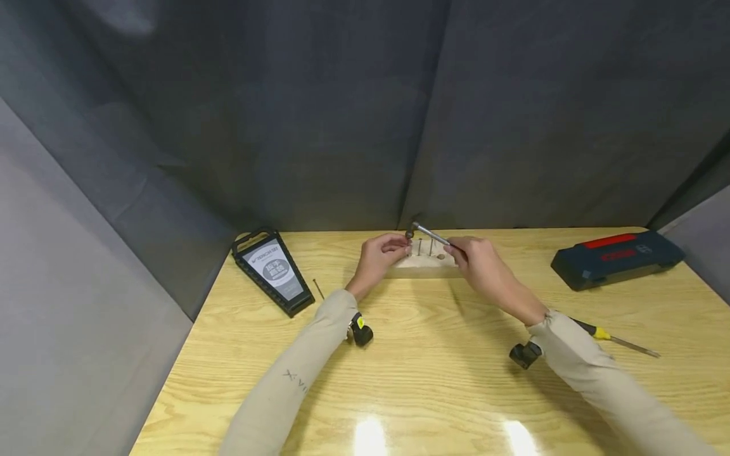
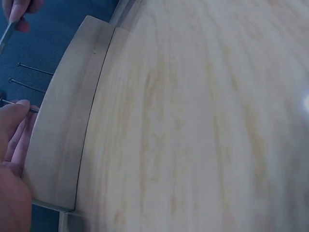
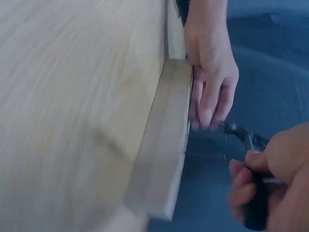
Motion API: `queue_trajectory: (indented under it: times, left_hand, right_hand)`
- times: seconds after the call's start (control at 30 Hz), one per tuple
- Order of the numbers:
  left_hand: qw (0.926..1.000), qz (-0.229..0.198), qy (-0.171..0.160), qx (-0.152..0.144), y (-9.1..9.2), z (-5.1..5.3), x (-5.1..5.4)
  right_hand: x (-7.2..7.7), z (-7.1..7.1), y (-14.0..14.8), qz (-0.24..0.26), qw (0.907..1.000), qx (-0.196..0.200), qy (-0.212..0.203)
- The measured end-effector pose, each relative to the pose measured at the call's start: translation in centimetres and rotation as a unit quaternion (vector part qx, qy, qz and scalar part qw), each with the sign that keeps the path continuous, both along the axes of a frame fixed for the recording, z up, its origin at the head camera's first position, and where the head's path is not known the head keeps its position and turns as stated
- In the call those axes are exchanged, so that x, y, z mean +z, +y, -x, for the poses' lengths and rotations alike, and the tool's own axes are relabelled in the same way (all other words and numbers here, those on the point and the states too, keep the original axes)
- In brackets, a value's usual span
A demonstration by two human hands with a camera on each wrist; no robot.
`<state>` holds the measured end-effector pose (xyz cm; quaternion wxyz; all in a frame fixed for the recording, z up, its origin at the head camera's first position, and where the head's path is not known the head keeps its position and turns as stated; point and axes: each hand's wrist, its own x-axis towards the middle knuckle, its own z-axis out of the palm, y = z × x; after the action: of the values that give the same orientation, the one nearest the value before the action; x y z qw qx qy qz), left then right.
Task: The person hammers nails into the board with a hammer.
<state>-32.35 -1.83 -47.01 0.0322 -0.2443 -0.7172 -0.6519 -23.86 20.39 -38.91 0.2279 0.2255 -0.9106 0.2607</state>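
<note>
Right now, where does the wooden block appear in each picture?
Head: the wooden block sits slightly right of and below centre.
Left wrist: the wooden block slants down the left part.
Right wrist: the wooden block runs from upper middle toward the bottom.
Shared landmark: the left hand, next to it in every view.

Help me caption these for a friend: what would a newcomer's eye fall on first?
Likely the hammer in the right hand, its head close to the nail pinched by the left hand at the wooden block on the far side of the table. Two more nails stand in that block, between the hands. Next comes the dark case with a red strip, far right.
</note>
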Motion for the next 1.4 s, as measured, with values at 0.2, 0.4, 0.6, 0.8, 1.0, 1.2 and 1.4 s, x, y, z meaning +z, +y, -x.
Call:
queue_trajectory:
  times: [0.2, 0.4, 0.6, 0.8, 1.0, 1.2, 1.4]
  left_hand:
    - [1.0, 0.003, -0.007, -0.001, 0.1, -0.1, -0.1]
    - [0.9999, 0.013, 0.0, 0.006, 0.0, -0.2, -0.4]
    - [0.9999, 0.008, 0.006, 0.009, 0.0, -0.1, -0.5]
    - [1.0, -0.002, 0.004, 0.0, -0.1, -0.1, -0.5]
    - [1.0, 0.006, 0.003, 0.004, -0.1, 0.0, -0.2]
    - [0.9999, 0.008, 0.006, 0.014, 0.4, -0.2, -0.2]
    - [0.9998, 0.009, 0.005, 0.014, 0.5, -0.6, -0.5]
  right_hand:
    - [0.8, -0.3, 0.7, 0.017, 0.9993, -0.002, 0.032]
    - [0.1, -0.1, 0.8, 0.001, 0.9998, -0.001, 0.021]
    - [-0.1, -0.3, 0.4, -0.029, 0.9995, 0.006, -0.013]
    - [1.7, -0.4, 0.2, 0.055, 0.9947, 0.007, 0.086]
    - [-0.2, 0.1, 0.4, 0.063, 0.9947, 0.005, 0.081]
    - [-0.4, -0.1, 1.0, -0.016, 0.9998, 0.013, 0.006]
    - [-0.4, 0.1, 1.3, 0.007, 0.9998, 0.014, 0.008]
